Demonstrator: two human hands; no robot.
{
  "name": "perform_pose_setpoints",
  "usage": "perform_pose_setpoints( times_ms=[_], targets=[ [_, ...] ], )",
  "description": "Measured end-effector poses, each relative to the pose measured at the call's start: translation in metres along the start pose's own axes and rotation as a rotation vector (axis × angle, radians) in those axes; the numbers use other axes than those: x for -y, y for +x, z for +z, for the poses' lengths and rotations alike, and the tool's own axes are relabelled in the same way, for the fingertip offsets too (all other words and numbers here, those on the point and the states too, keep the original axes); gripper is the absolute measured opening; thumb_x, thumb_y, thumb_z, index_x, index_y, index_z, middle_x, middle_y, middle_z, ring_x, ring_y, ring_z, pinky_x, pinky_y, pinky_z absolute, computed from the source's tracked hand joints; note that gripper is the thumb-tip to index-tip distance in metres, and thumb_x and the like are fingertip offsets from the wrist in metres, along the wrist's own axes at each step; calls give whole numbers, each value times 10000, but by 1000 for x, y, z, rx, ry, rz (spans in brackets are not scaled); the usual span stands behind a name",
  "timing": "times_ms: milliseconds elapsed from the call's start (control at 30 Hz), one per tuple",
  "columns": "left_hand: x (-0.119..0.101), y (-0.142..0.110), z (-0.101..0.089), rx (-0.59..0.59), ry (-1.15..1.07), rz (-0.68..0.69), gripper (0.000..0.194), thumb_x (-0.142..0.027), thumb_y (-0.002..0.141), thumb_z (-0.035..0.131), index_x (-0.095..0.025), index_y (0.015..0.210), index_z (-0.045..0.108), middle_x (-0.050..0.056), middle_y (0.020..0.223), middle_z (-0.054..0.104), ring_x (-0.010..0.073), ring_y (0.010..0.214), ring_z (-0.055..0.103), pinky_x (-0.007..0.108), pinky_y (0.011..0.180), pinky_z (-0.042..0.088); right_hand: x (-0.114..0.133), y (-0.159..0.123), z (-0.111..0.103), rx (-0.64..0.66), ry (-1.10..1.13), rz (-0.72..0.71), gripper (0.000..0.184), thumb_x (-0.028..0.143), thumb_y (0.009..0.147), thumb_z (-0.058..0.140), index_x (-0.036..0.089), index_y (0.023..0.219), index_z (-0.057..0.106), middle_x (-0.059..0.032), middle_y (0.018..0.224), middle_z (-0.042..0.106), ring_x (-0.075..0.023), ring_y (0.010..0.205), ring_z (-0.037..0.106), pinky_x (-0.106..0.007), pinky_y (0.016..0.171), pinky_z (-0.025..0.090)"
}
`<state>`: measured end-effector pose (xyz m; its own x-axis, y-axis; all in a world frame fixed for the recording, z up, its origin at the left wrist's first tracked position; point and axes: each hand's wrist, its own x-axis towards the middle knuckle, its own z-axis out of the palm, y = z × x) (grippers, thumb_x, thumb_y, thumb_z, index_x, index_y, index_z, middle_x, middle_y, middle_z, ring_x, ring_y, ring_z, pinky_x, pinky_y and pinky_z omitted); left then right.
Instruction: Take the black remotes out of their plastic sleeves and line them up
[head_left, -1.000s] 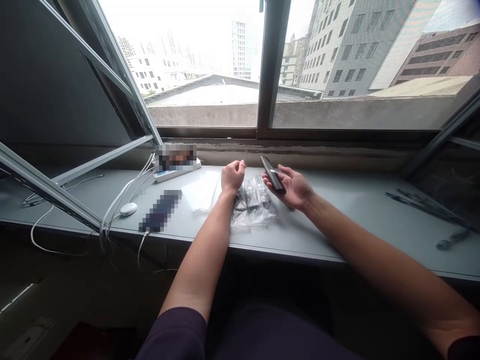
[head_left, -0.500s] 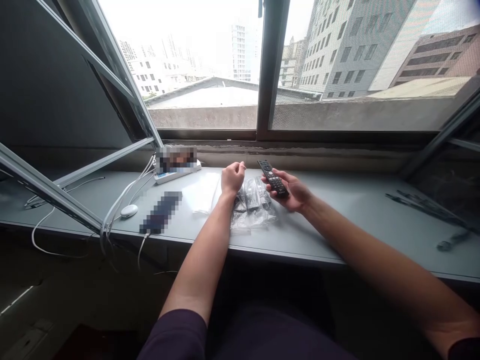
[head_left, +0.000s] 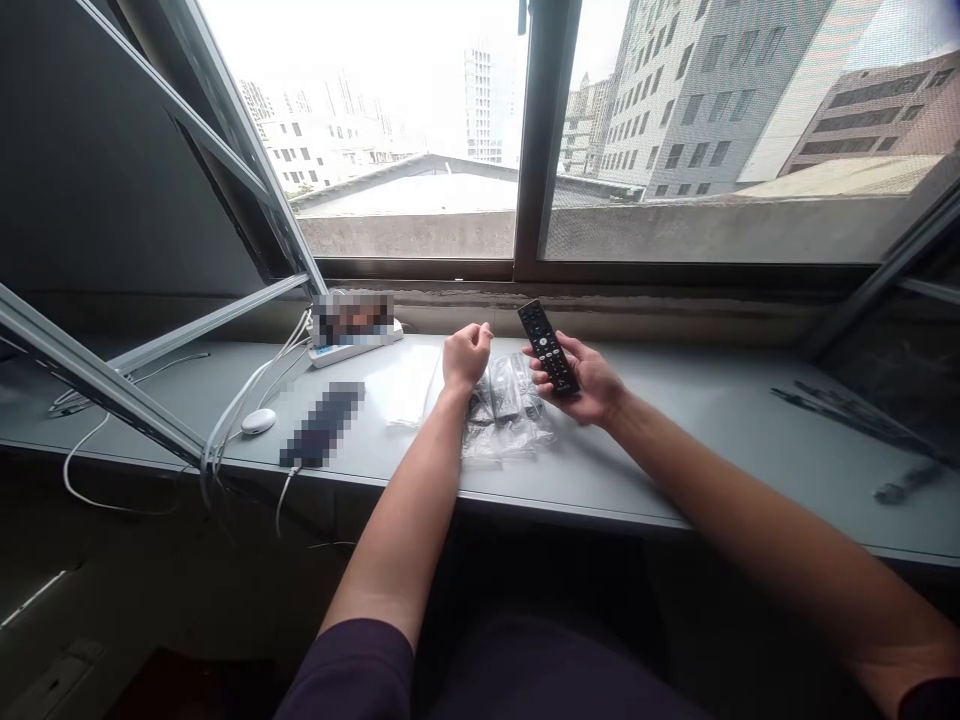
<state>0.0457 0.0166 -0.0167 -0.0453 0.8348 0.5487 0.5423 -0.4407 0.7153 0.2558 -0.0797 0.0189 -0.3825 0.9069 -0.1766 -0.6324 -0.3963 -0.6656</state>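
Above the desk, the right hand holds a black remote.

The remote is black, dotted with small white and grey buttons. The plastic bags are clear with whitish glints, dark shapes showing through. The counter is pale blue-grey. The cables, power strip and round disc are white. The metal frame is silver-grey, the window frame dark brown. The sleeve is deep purple. Outside, a grey building carries rows of dark windows; a brownish-pink building has dark bands.
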Motion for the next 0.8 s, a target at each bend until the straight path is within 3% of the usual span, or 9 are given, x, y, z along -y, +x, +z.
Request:
perform_pose_setpoints(
  times_ms=[100,267,400,500,633,800],
  targets=[
    [0,0,0,5,7,-5,462,-493,1104,487,-227,857,772,28,702,694,190,653,579,328,661,370,1,0,1,-93,-40,12,228,392,1100,652,177,1170,682,-58,811,724,-166,621,696,-220,441,593],
    [-1,0,-1,2,4,3,449,-488,1100,499,-230,851,768,27,686,681,196,658,582,330,666,376,3,-1,3,-95,-72,24,201,363,1125,609,187,1201,671,-99,999,818,-158,614,732,-220,424,608],
    [-2,-1,-2,12,10,-16,445,-486,1103,494,-231,871,776,34,718,702,196,672,591,327,664,382,2,0,2,-53,-47,-12,302,423,1163,455,199,1206,653,-129,995,798,-166,599,679,-225,393,544],
    [-3,-1,-2,9,5,-15,444,-488,1102,497,-229,879,779,36,723,706,197,675,592,326,666,386,1,0,1,0,-18,-3,322,370,1155,399,186,1212,657,-98,903,739,-154,565,602,-221,389,497],
    [-1,-1,-1,10,1,-7,440,-486,1101,500,-229,869,772,35,718,707,197,670,595,326,667,383,1,-1,1,51,10,15,286,339,1127,449,182,1218,670,-52,826,651,-152,561,548,-230,404,496],
    [-1,0,0,-3,22,-11,441,-479,1100,497,-237,848,767,27,691,689,196,652,582,333,672,374,1,-1,1,-17,-26,8,217,373,1082,636,191,1193,680,-50,832,654,-175,651,626,-243,467,565]
  ],
)
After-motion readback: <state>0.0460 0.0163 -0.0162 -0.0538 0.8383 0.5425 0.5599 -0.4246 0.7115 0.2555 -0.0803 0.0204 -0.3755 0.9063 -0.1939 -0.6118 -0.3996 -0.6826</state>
